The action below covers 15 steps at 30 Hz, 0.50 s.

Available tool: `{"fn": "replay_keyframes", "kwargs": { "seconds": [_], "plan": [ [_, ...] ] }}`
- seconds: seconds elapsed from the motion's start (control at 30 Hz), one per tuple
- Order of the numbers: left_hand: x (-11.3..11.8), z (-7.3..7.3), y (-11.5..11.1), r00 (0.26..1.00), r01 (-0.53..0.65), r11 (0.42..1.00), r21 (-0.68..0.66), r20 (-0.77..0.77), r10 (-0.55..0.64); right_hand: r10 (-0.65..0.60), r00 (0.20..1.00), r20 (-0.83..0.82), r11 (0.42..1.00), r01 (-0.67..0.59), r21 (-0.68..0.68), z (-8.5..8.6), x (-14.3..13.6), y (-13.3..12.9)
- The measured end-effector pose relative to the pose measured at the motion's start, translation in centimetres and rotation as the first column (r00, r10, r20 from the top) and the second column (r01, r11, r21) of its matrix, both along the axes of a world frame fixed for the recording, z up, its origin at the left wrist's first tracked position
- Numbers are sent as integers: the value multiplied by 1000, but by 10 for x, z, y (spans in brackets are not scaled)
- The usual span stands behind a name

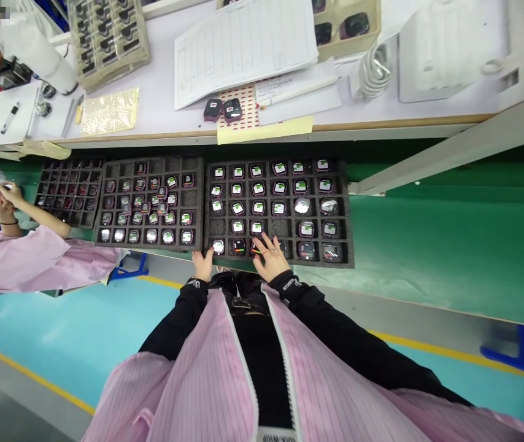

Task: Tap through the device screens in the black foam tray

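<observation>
In the foam tray's (347, 224) near row, a smartwatch (255, 248) is lying under the right hand's (272, 259) fingertips; whether they are gripping it, I cannot tell. The left hand (203, 265) is touching the tray's near-left corner, its grip unclear.

Smartwatch bodies (237, 189) in right foam tray (216, 226); middle foam tray (189, 197) just left, third tray (84, 218) beyond. Shelf (161, 116) behind: paper form (248, 52), two watch bodies (213, 110) before it, plastic tray (117, 69) left.

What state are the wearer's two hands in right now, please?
Left hand: at a corner of a dark tray; grip unclear.
Right hand: at a small device; grip unclear.
</observation>
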<state>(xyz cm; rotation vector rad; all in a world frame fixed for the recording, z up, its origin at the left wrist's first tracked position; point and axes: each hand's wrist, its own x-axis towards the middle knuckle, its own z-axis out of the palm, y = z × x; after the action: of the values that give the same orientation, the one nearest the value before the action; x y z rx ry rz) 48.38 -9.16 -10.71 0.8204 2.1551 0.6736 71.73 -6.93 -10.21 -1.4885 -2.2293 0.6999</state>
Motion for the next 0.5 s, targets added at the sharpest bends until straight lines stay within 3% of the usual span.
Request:
{"fn": "replay_keyframes", "kwargs": {
  "seconds": [0.27,0.5],
  "plan": [
    [-10,-4,-2,987,-23,998,51,161,15,-72,997,7,997,72,-16,-8,-1,21],
    [-17,-5,-3,968,-61,998,-19,242,64,-94,995,29,995,95,-31,-6,-8,32]
  ]
}}
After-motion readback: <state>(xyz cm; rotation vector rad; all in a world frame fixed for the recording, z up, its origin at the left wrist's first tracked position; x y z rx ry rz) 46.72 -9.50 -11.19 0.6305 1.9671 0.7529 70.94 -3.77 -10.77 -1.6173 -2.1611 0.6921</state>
